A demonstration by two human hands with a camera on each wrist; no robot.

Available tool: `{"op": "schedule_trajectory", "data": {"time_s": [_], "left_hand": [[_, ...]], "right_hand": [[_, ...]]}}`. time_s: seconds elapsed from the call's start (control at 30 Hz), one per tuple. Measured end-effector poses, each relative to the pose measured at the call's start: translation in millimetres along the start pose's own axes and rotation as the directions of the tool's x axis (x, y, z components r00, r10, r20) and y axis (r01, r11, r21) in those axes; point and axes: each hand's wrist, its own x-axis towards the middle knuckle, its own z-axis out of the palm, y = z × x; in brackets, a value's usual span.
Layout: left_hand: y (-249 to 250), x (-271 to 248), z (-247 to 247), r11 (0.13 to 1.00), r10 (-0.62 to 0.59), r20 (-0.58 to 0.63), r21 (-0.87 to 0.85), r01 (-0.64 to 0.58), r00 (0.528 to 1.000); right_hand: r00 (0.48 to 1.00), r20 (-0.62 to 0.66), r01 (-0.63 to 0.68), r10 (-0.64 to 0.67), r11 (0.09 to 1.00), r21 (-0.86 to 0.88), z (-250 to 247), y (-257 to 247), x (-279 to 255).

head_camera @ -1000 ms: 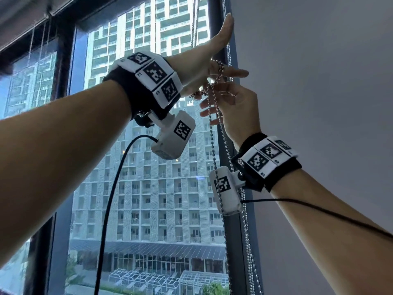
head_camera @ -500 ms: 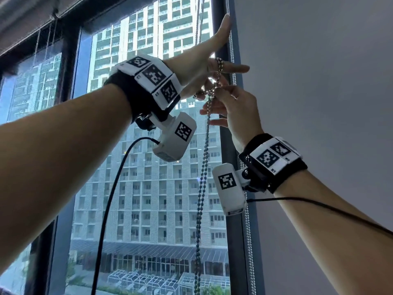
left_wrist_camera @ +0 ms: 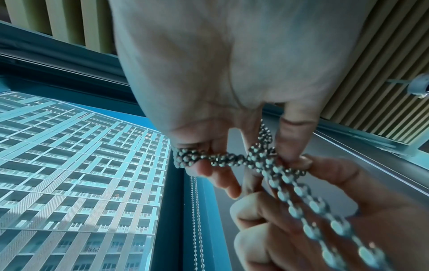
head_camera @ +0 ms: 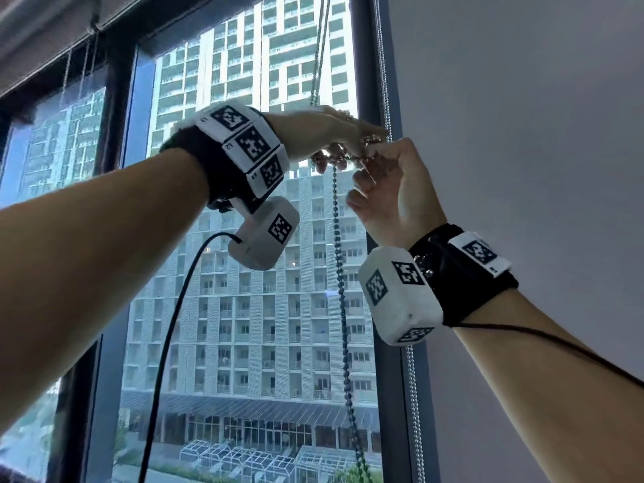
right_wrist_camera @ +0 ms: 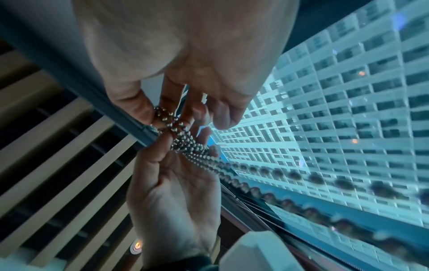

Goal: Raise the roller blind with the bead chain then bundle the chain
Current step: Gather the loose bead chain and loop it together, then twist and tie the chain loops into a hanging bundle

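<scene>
The metal bead chain (head_camera: pixel 339 273) hangs in front of the window glass as a doubled strand. Its upper part is wound in several loops (left_wrist_camera: pixel 223 159) round the fingers of my left hand (head_camera: pixel 348 141), which is held high and palm down. My right hand (head_camera: pixel 371 153) is just below and to the right of it, and its thumb and fingertips (right_wrist_camera: pixel 162 117) pinch the chain where the strands cross. In the right wrist view the left palm (right_wrist_camera: pixel 176 183) faces the camera and the chain (right_wrist_camera: pixel 301 177) runs off to the right. How the chain ends is hidden.
A second thin bead chain (head_camera: pixel 413 395) hangs along the dark window post (head_camera: pixel 366 64). Right of it is a plain grey surface (head_camera: pixel 522 169). A grey blind hem (head_camera: pixel 52 40) crosses the top left. A black cable (head_camera: pixel 167 343) droops from my left wrist camera.
My left hand has tipped from fingers pointing up to palm down. My right hand has turned and carried the chain across the left fingers. The hanging strand has swung left of the post.
</scene>
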Motion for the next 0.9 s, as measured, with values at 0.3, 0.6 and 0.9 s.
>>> {"op": "schedule_trajectory", "data": {"time_s": [0.3, 0.6, 0.9], "left_hand": [[-18.3, -0.5, -0.2, 0.995, 0.008, -0.120, -0.095, -0.020, 0.993], [-42.6, -4.9, -6.6, 0.738, -0.089, -0.283, -0.663, -0.127, 0.955], [-54.0, -13.4, 4.7, 0.637, -0.068, -0.266, -0.753, -0.164, 0.962]], "right_hand": [[0.953, 0.289, -0.026, 0.089, 0.977, -0.213, -3.5, -6.4, -4.7], [0.872, 0.422, 0.058, 0.249, 0.804, -0.593, -10.3, -10.6, -33.3], [0.886, 0.386, 0.395, 0.257, 0.016, -0.918, -21.5, 20.9, -49.3]]}}
